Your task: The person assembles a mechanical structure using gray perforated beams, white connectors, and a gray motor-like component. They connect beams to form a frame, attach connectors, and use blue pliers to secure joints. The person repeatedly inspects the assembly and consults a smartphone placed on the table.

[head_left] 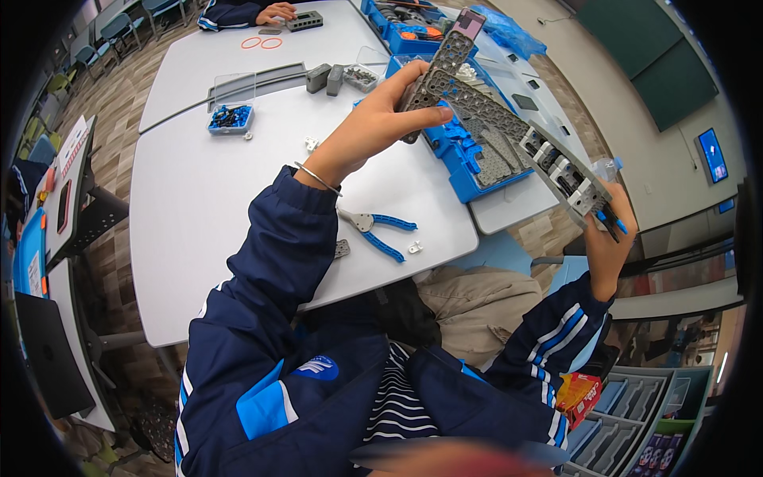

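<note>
Between my two hands, up above the table's right side, is a long grey assembly of perforated plastic building beams [477,97]. My left hand [388,119] is closed around its far left part, thumb lying along the beam. At its lower right end my right hand [610,238] grips it by a block carrying white pieces and black and blue pins [608,221]. Part of the right fingers is hidden behind that end. On the table below my left wrist lie pliers with blue handles [373,226], beside a small white connector [415,247].
A blue parts bin [469,191] with grey and blue pieces sits under the assembly. A small clear box of blue and black pins [230,118] and grey blocks [318,78] stand farther left. Across the table, another person's hand [276,13] rests by a grey device [305,21].
</note>
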`<state>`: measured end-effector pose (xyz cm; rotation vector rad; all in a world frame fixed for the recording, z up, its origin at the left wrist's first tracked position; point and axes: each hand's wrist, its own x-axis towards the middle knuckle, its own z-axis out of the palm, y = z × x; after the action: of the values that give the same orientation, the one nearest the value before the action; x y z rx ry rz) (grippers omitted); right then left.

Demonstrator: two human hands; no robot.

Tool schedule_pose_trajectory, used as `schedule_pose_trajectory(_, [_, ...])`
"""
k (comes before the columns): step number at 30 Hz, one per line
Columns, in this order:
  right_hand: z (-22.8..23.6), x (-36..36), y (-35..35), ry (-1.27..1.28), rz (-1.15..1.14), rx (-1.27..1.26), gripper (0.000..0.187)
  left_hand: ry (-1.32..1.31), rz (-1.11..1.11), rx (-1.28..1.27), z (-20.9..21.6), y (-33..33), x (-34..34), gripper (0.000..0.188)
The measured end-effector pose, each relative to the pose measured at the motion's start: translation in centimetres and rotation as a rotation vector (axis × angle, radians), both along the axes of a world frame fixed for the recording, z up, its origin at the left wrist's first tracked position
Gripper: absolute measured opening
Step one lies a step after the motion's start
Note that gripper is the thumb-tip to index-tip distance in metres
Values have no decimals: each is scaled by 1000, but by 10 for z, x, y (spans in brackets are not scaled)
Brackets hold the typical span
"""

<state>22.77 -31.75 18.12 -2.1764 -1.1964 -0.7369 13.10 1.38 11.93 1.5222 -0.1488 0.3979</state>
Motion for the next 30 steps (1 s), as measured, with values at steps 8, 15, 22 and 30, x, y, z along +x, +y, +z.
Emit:
schedule_pose_trajectory(8, [2,-1,-4,12,-18,22,40,-27,13,-8,-1,1,2,73])
schedule_pose_trajectory(15, [1,0,-2,2,2,13,38,-1,3,0,-1,-1,1,76])
schedule_pose_trajectory(22, [4,-5,4,4,-21,-13,37,-11,49,31,-3,-1,4,70])
schedule_pose_trajectory(30, [4,-7,6,-64,-31,-27,37,-16,67,26,-4,0,7,60])
